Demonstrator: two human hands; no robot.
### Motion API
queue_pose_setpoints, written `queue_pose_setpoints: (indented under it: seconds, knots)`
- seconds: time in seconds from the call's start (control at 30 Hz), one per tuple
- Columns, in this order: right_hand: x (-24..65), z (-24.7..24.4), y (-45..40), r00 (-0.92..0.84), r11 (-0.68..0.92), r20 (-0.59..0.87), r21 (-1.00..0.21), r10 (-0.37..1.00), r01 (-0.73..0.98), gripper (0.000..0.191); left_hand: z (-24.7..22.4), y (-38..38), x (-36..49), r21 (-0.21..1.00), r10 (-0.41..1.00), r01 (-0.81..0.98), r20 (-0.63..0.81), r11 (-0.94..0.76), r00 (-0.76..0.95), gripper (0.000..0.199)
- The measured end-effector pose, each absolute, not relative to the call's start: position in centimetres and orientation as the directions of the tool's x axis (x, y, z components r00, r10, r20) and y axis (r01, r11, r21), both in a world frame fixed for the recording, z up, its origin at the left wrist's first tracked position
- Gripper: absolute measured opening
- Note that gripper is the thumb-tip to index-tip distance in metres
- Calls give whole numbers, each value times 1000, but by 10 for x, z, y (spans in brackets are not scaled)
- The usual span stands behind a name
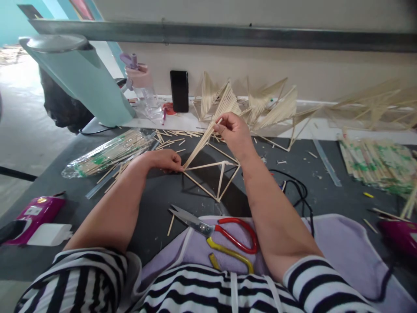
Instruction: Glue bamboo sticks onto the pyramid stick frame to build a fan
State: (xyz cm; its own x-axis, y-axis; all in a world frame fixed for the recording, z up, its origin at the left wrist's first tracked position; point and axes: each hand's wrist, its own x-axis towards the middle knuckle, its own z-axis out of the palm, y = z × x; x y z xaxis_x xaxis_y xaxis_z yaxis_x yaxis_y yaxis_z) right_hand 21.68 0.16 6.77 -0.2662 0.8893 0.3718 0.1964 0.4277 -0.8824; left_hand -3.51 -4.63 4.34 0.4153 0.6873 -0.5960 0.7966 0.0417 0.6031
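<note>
A model built of thin wooden sticks (pixel 201 185) stands on the dark table in front of me, with a triangular base and a narrow fan of sticks rising from its left corner. My left hand (pixel 167 161) is closed in a pinch at that corner, fingertips on the stick ends. Higher up, my right hand (pixel 233 134) pinches a wooden stick (pixel 213 130) along the fan's upper part; its fingers partly hide the sticks there. Scissors (pixel 195 222) with one red and one yellow handle lie nearest my body, blades pointing left.
Finished stick models (pixel 276 108) line the wall. Loose sticks (pixel 172 141) and a plastic-wrapped bundle (pixel 107 152) lie left, stick packs (pixel 378 161) right. A teal jug (pixel 81 82), a bottle (pixel 143 87) and a phone (pixel 179 91) stand behind. A black cable (pixel 301 187) crosses the right side.
</note>
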Motion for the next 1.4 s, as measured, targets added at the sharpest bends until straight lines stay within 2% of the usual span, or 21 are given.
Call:
queue_pose_setpoints:
  seconds: [0.13,0.3,0.53,0.8,0.97,1.13,1.4]
  knots:
    - [219,64,3,-246,445,394,-873,885,201,13,41,-46,-41,644,669,764,-586,44,456,34]
    - [220,63,3,-234,438,391,-876,890,204,14,39,-46,-45,683,672,728,-568,62,476,26]
    - [220,69,-1,-226,472,423,-845,878,250,11,40,-46,-40,675,688,734,-567,74,453,24]
    - [222,76,-3,-200,510,469,-799,860,320,17,38,-47,-41,677,702,730,-567,98,431,27]
    - [223,74,-1,-197,510,471,-808,860,293,19,38,-47,-41,678,699,730,-565,91,438,27]
    - [223,67,4,-142,432,412,-884,900,179,17,39,-47,-40,673,697,735,-567,84,439,27]
    - [224,64,9,-166,412,381,-881,910,234,22,39,-46,-40,663,695,744,-573,82,435,23]
